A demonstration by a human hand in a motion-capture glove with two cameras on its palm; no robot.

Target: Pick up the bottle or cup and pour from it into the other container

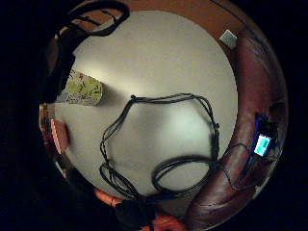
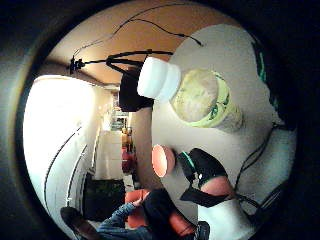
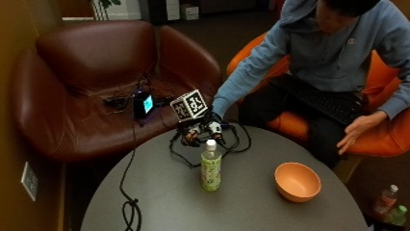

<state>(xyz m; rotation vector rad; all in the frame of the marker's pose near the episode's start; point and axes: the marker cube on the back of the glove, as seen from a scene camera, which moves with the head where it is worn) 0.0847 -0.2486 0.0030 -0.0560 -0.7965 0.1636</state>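
Nothing is poured yet. Your gloved right hand hovers just behind the capped bottle, fingers loosely curled and holding nothing. The bottle stands upright mid-table, well apart from the orange bowl. Grasping, uncapping and pouring all remain.

Gloved right hand, fingers loosely curled

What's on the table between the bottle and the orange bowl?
Nothing: in the outside view, bare tabletop separates the bottle from the bowl.
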